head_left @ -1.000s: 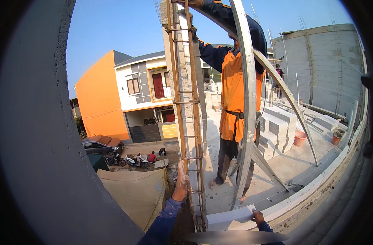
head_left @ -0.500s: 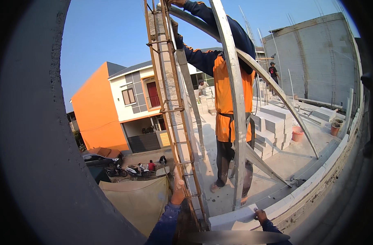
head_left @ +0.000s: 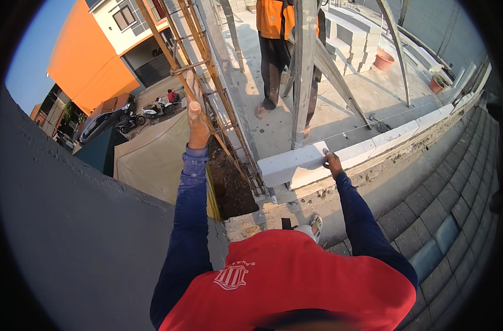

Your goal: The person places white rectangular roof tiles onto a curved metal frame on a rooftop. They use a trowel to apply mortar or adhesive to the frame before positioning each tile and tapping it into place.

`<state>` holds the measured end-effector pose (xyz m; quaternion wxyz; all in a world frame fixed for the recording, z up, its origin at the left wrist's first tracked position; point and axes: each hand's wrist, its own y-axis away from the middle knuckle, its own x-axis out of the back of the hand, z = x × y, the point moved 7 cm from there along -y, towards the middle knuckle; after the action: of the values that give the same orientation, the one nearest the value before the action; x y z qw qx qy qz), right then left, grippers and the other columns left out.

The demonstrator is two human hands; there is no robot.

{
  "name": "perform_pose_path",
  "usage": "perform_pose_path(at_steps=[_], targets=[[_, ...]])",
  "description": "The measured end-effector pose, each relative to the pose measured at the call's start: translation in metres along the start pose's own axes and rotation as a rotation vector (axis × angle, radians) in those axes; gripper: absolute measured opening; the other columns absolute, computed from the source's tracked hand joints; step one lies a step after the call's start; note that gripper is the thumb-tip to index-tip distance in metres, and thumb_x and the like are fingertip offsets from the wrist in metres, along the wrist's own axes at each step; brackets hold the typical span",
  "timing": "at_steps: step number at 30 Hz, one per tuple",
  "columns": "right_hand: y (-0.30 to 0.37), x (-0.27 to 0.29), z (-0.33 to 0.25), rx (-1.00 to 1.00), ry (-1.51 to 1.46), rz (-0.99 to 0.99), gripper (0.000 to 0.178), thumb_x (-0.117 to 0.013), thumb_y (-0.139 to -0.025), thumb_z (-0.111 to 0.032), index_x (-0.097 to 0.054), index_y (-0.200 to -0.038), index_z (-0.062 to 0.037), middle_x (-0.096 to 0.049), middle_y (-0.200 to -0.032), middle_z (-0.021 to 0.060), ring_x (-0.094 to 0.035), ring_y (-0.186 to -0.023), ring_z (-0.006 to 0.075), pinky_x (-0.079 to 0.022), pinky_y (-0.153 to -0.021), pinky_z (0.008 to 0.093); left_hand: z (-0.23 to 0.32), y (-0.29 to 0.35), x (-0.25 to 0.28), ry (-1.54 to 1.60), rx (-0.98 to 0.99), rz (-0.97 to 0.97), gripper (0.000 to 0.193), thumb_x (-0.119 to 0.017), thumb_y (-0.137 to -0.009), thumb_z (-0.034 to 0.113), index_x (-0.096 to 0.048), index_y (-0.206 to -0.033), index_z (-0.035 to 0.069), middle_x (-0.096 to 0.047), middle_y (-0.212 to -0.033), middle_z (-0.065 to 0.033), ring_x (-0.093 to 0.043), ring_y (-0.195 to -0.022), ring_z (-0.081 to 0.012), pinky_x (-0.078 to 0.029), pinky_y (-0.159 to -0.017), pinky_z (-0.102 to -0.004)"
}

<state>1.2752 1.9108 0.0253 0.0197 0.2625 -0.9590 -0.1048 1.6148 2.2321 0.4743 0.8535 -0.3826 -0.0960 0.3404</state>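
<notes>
My left hand point(head_left: 198, 129) is closed at the rusty rebar cage point(head_left: 210, 60) of a column, with the thumb side up. Its fingers are partly hidden, but they appear to wrap round one bar. My right hand point(head_left: 333, 164) grips the right end of a white lightweight block point(head_left: 287, 165), thumb and fingers at its top corner. The block lies along the low wall's line beside the foot of the cage, and a shadow falls below its front face. More white blocks point(head_left: 392, 137) continue the wall to the right.
A person in an orange shirt point(head_left: 272, 19) stands beyond the wall among grey slanted props point(head_left: 304, 77). Stacked blocks point(head_left: 350, 41) and a bucket point(head_left: 383, 59) stand behind. Roof tiles point(head_left: 455, 231) lie at right; a dark wall point(head_left: 86, 237) at left. Beneath my left hand is a drop point(head_left: 229, 190).
The view has tilted downward, so my arms and red shirt now show and the co-worker's upper body is out of sight. Both hands keep to the same places on the rebar and the block.
</notes>
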Motion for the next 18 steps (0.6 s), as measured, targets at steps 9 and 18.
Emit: perform_pose_path(at_steps=[9, 18], targets=[[0.017, -0.007, -0.024, -0.023, -0.030, -0.008, 0.069, -0.066, -0.089, -0.057, -0.061, -0.122, 0.0037, -0.057, -0.102, 0.0092, -0.057, -0.095, 0.0205, -0.054, -0.083, 0.0338, -0.005, -0.007, 0.005, -0.042, -0.035, -0.019, 0.128, -0.049, -0.077, 0.089, -0.013, -0.160, -0.001, -0.011, -0.167, -0.0214, -0.011, -0.155, -0.0348, -0.008, -0.127, -0.0460], [0.018, -0.010, -0.029, -0.027, -0.019, -0.038, 0.069, -0.065, -0.090, -0.059, -0.062, -0.128, -0.0010, -0.060, -0.110, 0.0096, -0.059, -0.101, 0.0205, -0.053, -0.086, 0.0348, -0.020, 0.003, 0.017, -0.021, -0.049, -0.012, 0.118, -0.048, -0.084, 0.084, -0.016, -0.160, -0.001, -0.016, -0.166, -0.0172, -0.015, -0.154, -0.0310, -0.011, -0.126, -0.0435]])
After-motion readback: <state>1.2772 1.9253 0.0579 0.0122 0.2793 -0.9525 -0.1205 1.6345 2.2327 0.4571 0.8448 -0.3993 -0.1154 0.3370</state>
